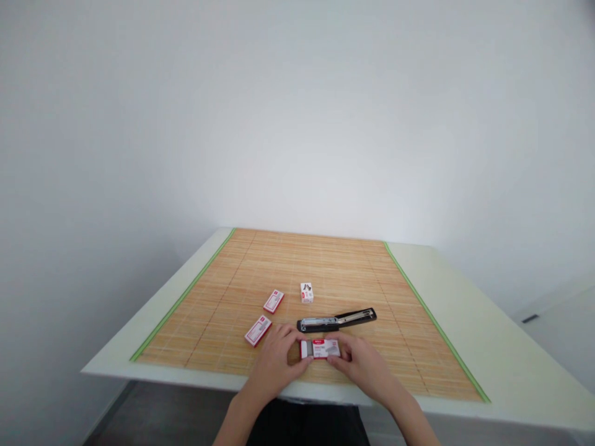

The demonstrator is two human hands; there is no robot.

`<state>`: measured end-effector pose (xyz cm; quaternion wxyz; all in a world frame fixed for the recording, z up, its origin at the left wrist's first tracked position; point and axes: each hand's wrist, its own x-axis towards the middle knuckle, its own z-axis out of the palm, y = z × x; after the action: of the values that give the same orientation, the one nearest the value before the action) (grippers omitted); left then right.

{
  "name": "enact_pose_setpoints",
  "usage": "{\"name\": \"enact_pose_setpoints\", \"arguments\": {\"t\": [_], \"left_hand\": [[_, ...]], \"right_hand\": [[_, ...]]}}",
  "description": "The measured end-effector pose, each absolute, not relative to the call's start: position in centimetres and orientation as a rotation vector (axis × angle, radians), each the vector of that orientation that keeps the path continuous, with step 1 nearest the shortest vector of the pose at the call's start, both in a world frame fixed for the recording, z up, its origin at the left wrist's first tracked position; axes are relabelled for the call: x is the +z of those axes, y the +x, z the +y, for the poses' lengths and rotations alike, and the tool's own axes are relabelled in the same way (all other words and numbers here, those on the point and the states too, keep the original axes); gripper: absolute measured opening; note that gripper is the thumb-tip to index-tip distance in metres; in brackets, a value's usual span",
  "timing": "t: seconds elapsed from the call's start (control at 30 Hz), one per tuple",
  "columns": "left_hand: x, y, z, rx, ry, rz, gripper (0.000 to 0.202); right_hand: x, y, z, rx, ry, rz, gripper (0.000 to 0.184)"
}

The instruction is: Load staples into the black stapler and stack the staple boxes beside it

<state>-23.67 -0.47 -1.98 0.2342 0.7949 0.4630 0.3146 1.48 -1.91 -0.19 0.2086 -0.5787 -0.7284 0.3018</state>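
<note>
A red and white staple box [320, 349] lies between my two hands at the front of the mat, its inner tray slid partly out at the left so that grey staples show. My left hand [279, 356] grips the tray end between thumb and fingers. On the sleeve's right end, my right hand [357, 359] pinches the box in the same way. Just beyond it a black stapler [337, 320] lies opened out flat, its metal inside facing up. Two more red and white boxes [258, 331] rest left of the stapler, and a small white box [307, 292] stands behind it.
A bamboo mat [297, 260] with green edges covers the middle of the white table [446, 297]. The table's near edge runs close under my wrists. A plain white wall [297, 124] rises behind the table.
</note>
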Motion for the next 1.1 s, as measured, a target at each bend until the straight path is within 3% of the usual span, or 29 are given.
{"name": "enact_pose_setpoints", "arguments": {"t": [0.2,0.43,0.77,1.1], "left_hand": [[-1.5,-23.6,-1.0,0.934,2.139,1.319,0.030],[-1.8,-23.4,-0.7,0.958,2.132,1.429,0.025],[-2.4,-23.4,-0.4,0.981,2.106,1.402,0.027],[-2.0,-23.5,-0.7,1.036,2.071,1.379,0.024]], "right_hand": [[0.2,1.1,-1.0,0.862,-1.574,-1.885,0.040],[0.5,-1.4,0.9,0.701,-1.623,-1.873,0.037],[-1.8,-4.5,1.8,1.068,-1.495,-1.435,0.048],[-0.3,-5.3,2.6,1.048,-1.428,-1.509,0.029]]}}
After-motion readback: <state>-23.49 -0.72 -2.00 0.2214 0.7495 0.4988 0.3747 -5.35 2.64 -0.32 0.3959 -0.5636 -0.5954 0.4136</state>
